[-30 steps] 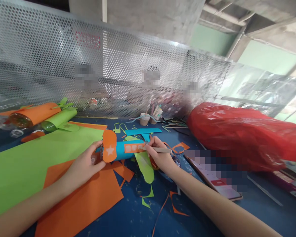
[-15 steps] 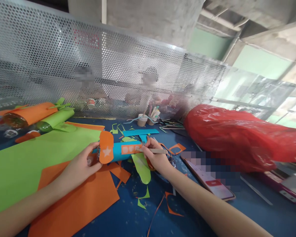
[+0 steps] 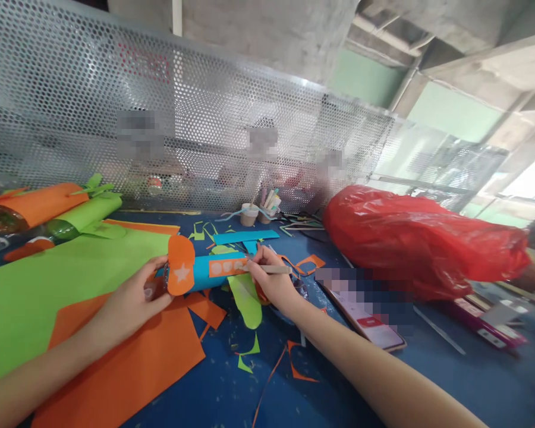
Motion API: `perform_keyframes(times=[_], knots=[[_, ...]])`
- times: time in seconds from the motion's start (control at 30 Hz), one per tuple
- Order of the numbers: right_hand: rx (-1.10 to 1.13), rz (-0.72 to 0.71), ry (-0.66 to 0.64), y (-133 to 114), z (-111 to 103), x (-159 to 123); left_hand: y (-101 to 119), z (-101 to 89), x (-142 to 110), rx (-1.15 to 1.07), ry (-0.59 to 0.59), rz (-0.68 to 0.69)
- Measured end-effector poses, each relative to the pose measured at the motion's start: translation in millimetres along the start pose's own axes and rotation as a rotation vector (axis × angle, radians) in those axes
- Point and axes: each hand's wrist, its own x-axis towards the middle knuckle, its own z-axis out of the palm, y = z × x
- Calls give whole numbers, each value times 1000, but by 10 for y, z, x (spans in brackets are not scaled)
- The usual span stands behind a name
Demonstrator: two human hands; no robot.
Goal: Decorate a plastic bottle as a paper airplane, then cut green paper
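A toy plane made from a plastic bottle wrapped in blue paper (image 3: 201,273) lies level in front of me, with a lime-green wing (image 3: 246,300) and a blue wing strip. My left hand (image 3: 149,288) grips its left end, beside an orange tail piece (image 3: 181,266) bearing a pale star. In my right hand (image 3: 270,276) is a pale pen (image 3: 275,270), pinched between the fingers. Its tip touches an orange strip (image 3: 216,268) on the plane's side, where a row of pale round spots shows. My right fingers partly cover the plane's right end.
Lime-green sheet (image 3: 22,297) and orange sheet (image 3: 129,362) lie at left, below other paper-wrapped bottles (image 3: 49,205). Paper scraps (image 3: 296,368) dot the blue table. A phone (image 3: 361,315) and red plastic bag (image 3: 410,238) sit at right. Cups of pens (image 3: 248,215) stand before a perforated metal screen (image 3: 223,119).
The whole view has shifted slightly, so things appear further left. Both hands keep their grip, and the pen tip stays at the orange strip's right part.
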Motion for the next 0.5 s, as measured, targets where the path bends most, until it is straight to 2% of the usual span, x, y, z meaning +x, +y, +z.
perform_keyframes(times=[0.33,0.5], knots=[[92,29,-7,-87,-23,-24,61,-2,-23,21,-9,4],[86,106,-24,-88,-21,-30,93,3,-42,72,19,20]])
